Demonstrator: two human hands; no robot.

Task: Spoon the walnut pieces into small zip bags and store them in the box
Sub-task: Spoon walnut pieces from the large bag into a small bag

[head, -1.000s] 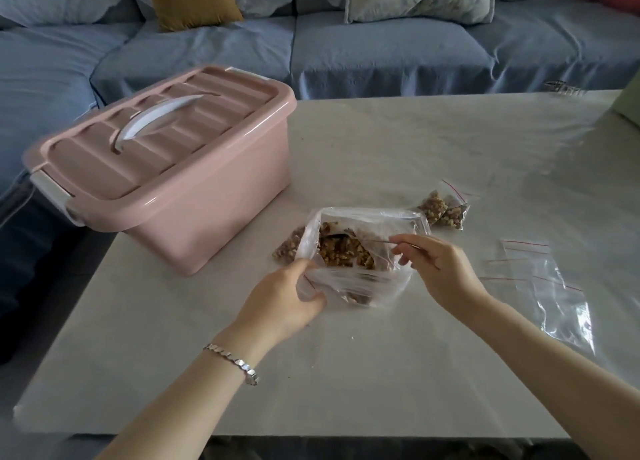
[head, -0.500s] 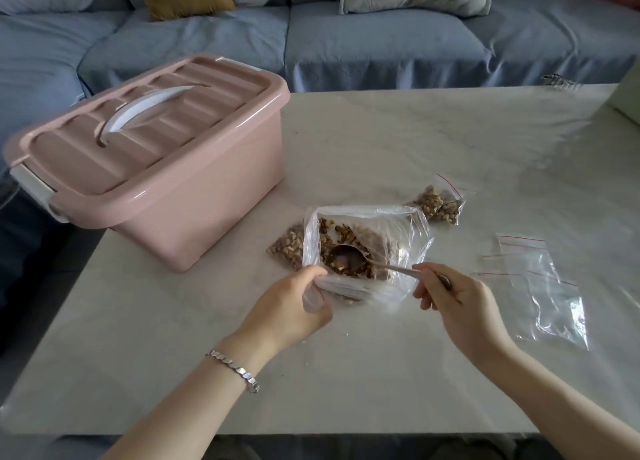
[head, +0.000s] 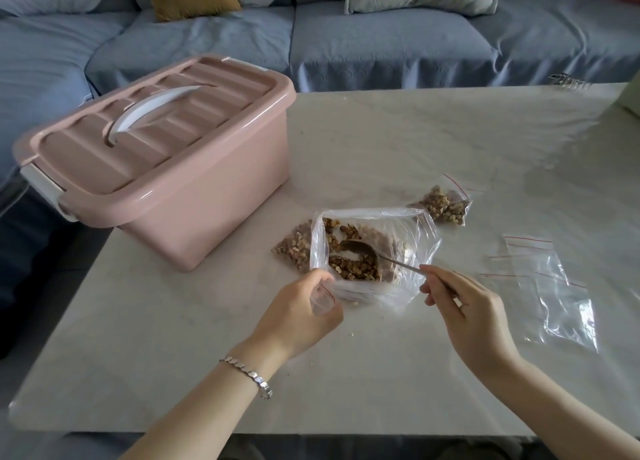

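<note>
A large clear bag (head: 420, 238) of walnut pieces (head: 353, 269) stands open mid-table. My left hand (head: 298, 316) grips a small empty zip bag (head: 322, 297) at the big bag's near left corner. My right hand (head: 464, 307) holds a metal spoon (head: 360, 248) by its handle, the bowl resting inside the big bag on the walnuts. Two filled small bags lie on the table: one (head: 445, 205) behind right, one (head: 292, 246) behind left. The pink box (head: 194, 213) with a white handle sits at left, lid closed.
Several empty small zip bags (head: 550, 286) lie to the right of my right hand. A crumb (head: 352, 334) lies near my left hand. The white marble table (head: 398, 141) meets a blue sofa (head: 346, 40) with cushions at its far edge.
My right hand has drawn back toward me and to the right along the spoon handle, bringing the spoon bowl into view over the walnuts. My left hand stays at the bag's corner.
</note>
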